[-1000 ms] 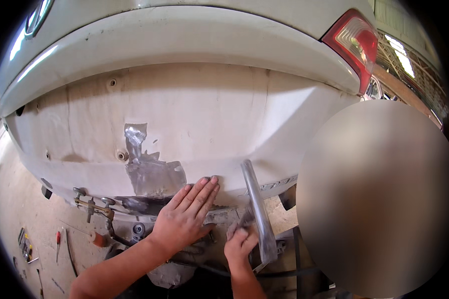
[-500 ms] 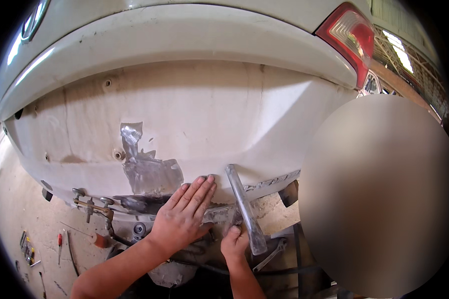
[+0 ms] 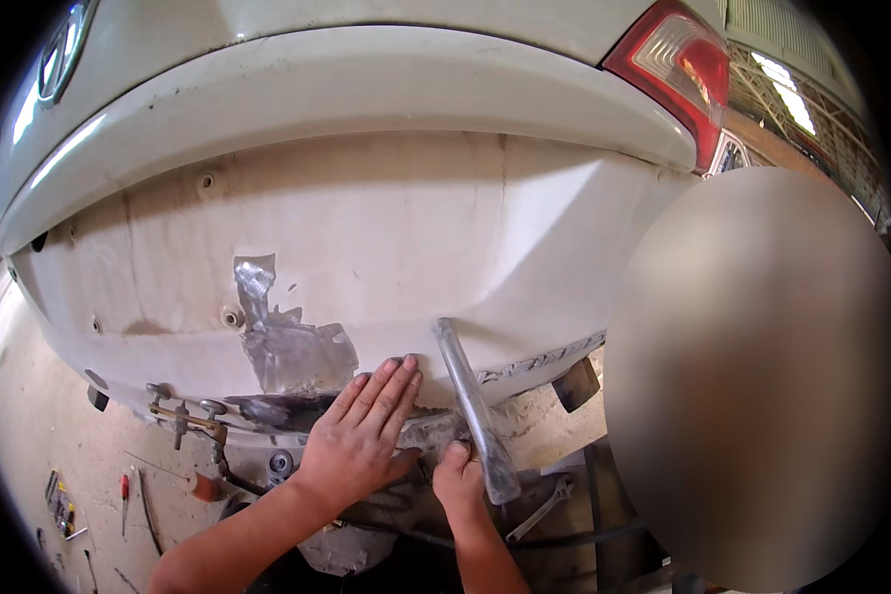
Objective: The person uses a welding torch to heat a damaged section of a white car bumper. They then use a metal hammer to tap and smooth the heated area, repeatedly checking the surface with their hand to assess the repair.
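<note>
Hammer [image 3: 477,416] gripped in your right hand [image 3: 458,479]; your left hand [image 3: 358,436], spread flat, touches white rear car panel [image 3: 396,257].

The left hand [image 3: 361,431] hides the bit of white car [image 3: 366,198] under its palm. Most of the right hand's [image 3: 457,477] fingers are tucked out of sight by the metal bar [image 3: 473,411], so its grip is hard to see. Both arms [image 3: 238,540] are cut off at the bottom. The top edge chops the car and the red tail light [image 3: 675,64]. A big blurry patch [image 3: 762,386] covers the right side. The dark things [image 3: 45,540] at the far lower left are too tiny to name.
</note>
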A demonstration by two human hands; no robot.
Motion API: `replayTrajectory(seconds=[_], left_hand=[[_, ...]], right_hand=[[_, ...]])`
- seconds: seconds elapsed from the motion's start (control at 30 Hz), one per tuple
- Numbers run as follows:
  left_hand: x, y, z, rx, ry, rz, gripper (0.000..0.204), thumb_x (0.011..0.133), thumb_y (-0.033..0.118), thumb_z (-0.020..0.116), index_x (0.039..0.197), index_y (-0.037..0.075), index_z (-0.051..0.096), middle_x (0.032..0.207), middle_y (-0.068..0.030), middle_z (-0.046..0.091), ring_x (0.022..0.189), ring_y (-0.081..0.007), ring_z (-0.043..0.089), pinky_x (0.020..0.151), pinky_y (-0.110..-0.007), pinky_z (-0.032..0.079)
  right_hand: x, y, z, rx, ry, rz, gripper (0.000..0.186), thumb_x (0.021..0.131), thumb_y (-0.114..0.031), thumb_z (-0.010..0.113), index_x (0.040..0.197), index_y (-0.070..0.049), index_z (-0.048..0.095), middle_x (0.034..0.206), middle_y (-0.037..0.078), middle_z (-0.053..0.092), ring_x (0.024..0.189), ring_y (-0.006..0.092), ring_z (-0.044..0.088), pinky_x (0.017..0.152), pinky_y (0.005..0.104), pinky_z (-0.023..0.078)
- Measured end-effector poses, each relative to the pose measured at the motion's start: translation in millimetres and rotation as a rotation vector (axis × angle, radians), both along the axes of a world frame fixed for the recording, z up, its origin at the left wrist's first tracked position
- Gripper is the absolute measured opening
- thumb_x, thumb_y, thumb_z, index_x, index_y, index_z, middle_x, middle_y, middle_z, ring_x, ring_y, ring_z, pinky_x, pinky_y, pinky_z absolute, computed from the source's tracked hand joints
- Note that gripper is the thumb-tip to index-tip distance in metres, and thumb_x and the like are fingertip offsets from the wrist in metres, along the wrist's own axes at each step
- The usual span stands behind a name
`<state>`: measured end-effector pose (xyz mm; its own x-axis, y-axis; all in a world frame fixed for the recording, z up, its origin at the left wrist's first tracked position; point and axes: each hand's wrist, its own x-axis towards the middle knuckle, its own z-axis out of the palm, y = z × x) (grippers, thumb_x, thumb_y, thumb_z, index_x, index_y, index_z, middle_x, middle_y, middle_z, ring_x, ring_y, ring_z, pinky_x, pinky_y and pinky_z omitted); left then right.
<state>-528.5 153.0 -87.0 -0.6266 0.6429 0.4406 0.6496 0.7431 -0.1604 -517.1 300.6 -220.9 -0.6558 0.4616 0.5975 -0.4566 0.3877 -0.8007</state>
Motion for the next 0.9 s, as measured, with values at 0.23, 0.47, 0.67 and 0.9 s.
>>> replayTrajectory(seconds=[0.23,0.47,0.67,0.9], left_hand=[[0,0,-5,-0.01,0.042,-0.018,0.085,0.07,0.047,0.07,0.135,0.0,0.043,0.145,-0.013,0.035,0.135,-0.025,0.033,0.11,-0.039,0.028],[-1,2,-4,-0.01,0.033,-0.019,0.084,0.07,0.046,0.069,0.136,0.0,0.042,0.145,-0.0126,0.035,0.135,-0.0242,0.033,0.11,-0.038,0.028],[5,2,-1,-0.026,0.014,0.019,0.083,0.072,0.045,0.068,0.137,0.002,0.04,0.147,-0.0105,0.034,0.135,-0.0215,0.033,0.109,-0.036,0.03],[5,3,-1,-0.037,0.005,0.034,0.083,0.072,0.046,0.068,0.137,0.002,0.041,0.147,-0.0103,0.033,0.135,-0.0219,0.033,0.109,-0.036,0.029]], right_hand=[[3,-8,6,-0.127,0.125,0.023,0.015,0.083,-0.011,0.059,0.075,0.002,0.056,0.055,0.013,0.051,0.05,0.0254,0.054,0.048,0.0361,0.04],[9,-4,-16,-0.084,0.06,0.019,0.015,0.08,-0.01,0.059,0.072,0.002,0.056,0.055,0.017,0.049,0.048,0.0305,0.051,0.048,0.0367,0.04],[11,-6,-13,-0.176,0.003,0.043,0.013,0.078,-0.008,0.061,0.075,0.003,0.057,0.057,0.015,0.053,0.05,0.0295,0.055,0.049,0.0352,0.041],[12,-1,-26,-0.094,-0.076,0.014,0.013,0.08,-0.009,0.06,0.076,0.003,0.058,0.057,0.017,0.052,0.053,0.0339,0.057,0.049,0.0371,0.042]])
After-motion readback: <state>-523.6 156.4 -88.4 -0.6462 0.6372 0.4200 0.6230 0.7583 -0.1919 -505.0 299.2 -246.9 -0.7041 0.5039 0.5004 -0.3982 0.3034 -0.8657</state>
